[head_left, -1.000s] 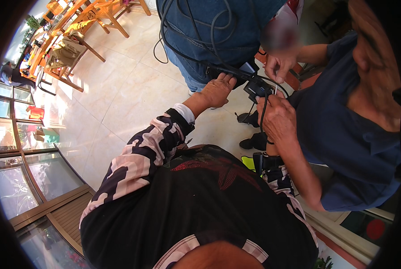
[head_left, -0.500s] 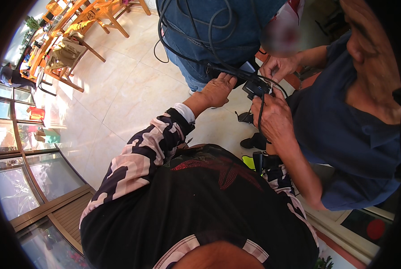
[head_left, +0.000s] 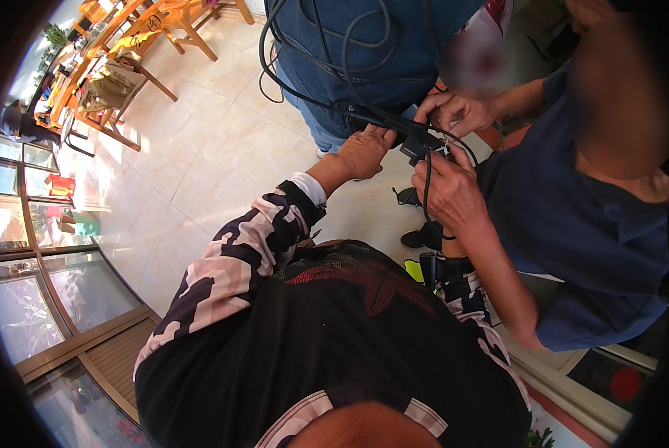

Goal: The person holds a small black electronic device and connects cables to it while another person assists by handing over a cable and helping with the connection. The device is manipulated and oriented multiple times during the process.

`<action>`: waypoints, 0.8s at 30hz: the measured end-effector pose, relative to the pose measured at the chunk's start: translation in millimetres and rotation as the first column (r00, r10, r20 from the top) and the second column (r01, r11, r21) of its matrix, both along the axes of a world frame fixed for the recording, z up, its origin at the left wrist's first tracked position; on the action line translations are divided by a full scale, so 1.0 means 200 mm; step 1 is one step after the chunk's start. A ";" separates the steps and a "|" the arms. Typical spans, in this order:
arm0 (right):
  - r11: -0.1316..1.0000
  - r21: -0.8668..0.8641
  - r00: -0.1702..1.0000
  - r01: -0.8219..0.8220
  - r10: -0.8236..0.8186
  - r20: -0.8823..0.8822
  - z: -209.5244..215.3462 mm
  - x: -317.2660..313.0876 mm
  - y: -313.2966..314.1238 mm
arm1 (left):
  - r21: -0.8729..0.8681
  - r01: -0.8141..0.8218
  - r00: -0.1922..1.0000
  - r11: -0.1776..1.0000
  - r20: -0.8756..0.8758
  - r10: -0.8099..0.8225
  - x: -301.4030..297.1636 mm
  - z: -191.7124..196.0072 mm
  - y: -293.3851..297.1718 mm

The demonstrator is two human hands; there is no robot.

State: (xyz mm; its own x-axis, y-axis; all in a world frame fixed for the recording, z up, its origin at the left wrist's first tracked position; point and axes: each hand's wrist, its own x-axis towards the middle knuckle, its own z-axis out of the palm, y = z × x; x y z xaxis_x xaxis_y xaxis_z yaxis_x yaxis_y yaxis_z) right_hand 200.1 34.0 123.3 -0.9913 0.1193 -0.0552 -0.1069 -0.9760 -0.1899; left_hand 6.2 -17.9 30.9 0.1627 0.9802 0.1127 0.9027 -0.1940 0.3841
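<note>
Left hand (head_left: 360,154) is above pale tiled floor (head_left: 222,153).

At upper left, wooden chairs (head_left: 183,12) stand beside a cluttered wooden tabletop (head_left: 118,24), olive cloth (head_left: 110,88) draped over 1 chair. Pale floor tiles (head_left: 207,142) stretch rightward. Brown-framed glass panels (head_left: 91,287) curve along the left edge.

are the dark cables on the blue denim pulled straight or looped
Looped: the dark cables bend in loose curves and cross one another against the blue denim.
</note>
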 end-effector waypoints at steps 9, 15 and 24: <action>0.999 -0.047 0.999 0.020 -0.022 -0.035 -0.01 -0.04 0.00 | -0.060 0.007 0.999 0.998 0.050 -0.004 0.00 0.00 0.00; 0.992 -0.119 0.995 0.040 -0.051 -0.088 -0.06 -0.03 0.02 | -0.018 -0.004 0.999 1.000 0.053 0.004 0.00 -0.01 -0.01; 0.975 0.196 0.988 0.102 -0.123 0.097 -0.11 0.00 0.06 | -0.067 0.002 1.000 0.998 0.029 0.000 0.00 0.00 0.00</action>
